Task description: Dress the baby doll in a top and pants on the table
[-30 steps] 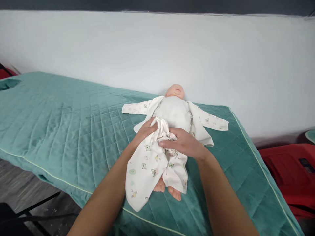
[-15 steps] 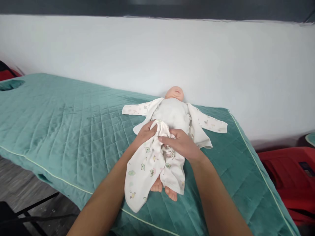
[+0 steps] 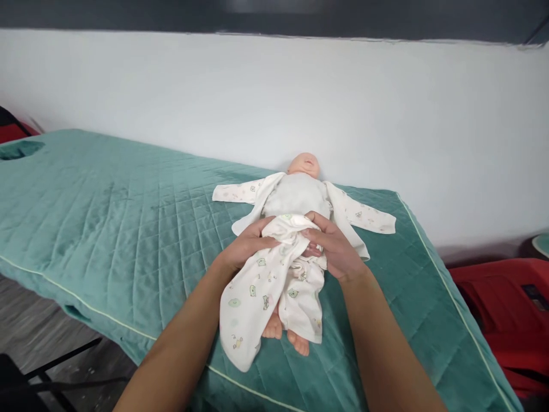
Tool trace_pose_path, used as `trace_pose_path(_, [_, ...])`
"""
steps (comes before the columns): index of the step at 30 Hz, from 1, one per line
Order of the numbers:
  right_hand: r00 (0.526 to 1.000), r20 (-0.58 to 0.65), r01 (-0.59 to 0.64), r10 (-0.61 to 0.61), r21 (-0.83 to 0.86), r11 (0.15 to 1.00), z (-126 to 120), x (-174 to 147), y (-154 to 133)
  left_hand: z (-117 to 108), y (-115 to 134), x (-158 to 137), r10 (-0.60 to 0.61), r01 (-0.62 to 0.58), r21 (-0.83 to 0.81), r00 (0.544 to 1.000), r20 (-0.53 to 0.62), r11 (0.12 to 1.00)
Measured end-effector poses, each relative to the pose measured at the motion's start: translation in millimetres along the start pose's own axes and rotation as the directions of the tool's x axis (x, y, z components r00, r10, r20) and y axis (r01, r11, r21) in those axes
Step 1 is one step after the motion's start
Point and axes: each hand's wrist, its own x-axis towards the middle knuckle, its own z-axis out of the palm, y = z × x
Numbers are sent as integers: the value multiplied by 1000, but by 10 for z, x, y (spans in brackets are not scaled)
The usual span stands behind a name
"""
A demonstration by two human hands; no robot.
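A baby doll [image 3: 303, 166] lies on its back, head toward the wall and bare feet [image 3: 298, 343] toward me. Its pale cloth torso [image 3: 295, 194] shows between the spread fronts of a white printed jacket [image 3: 364, 214], whose sleeves stretch out sideways. Over the doll's lower body are white baby pants [image 3: 251, 303] with small green and yellow prints. My left hand [image 3: 253, 243] pinches the left side of their bunched waistband. Opposite it, my right hand [image 3: 334, 243] grips the right side, some fingers inside the fabric. One pant leg drapes left; the other covers the doll's legs.
A green quilted cover [image 3: 141, 240] with pale piping spreads over the bed, which has a hole at far left. Behind it rises a white wall [image 3: 214, 97]. At right stands a red plastic object [image 3: 506, 309]; dark metal legs [image 3: 64, 357] show at lower left.
My hands have moved apart, my right hand shifting rightward, and the pants' waistband is now spread wider between them. The draped pant leg has shifted slightly; the doll stays in place.
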Motion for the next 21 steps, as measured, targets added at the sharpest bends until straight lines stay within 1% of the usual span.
trace_pose_path(2, [1000, 5, -28, 29, -150, 988, 44, -1, -26, 21, -11, -3, 32, -37, -64, 996, -79, 997])
trace_pose_path(4, [999, 25, -26, 35, -299, 954, 110, -4, -56, 38, -8, 4, 57, -67, -67, 989, -137, 996])
trace_pose_path(6, [997, 77, 4, 29, -391, 920, 188, -12, -75, 39, -8, 24, 88, -89, 1, 980, -180, 996])
trace_pose_path(8, [990, 127, 7, 54, -441, 898, 260, -23, -77, 25, -21, 55, 143, -122, 111, 968, -205, 986])
trace_pose_path(10, [988, 113, -39, 109, -493, 869, 308, -35, -64, 10, -37, 89, 201, -155, 212, 956, -215, 965])
trace_pose_path(12, [986, 46, -108, 158, -542, 833, 319, -44, -43, 6, -44, 111, 224, -159, 271, 948, -228, 949])
trace_pose_path(14, [983, -27, -168, 183, -541, 824, 295, -43, -23, 14, -39, 114, 207, -140, 273, 949, -236, 952])
trace_pose_path(16, [980, -90, -201, 180, -470, 859, 249, -32, -7, 25, -33, 102, 165, -120, 197, 959, -232, 973])
trace_pose_path(19, [983, -128, -169, 135, -318, 933, 178, -5, 13, 27, -40, 73, 75, -70, 32, 974, -213, 997])
trace_pose_path(21, [989, -112, -118, 92, -246, 962, 148, 8, 25, 30, -41, 51, 29, -32, -13, 978, -204, 999])
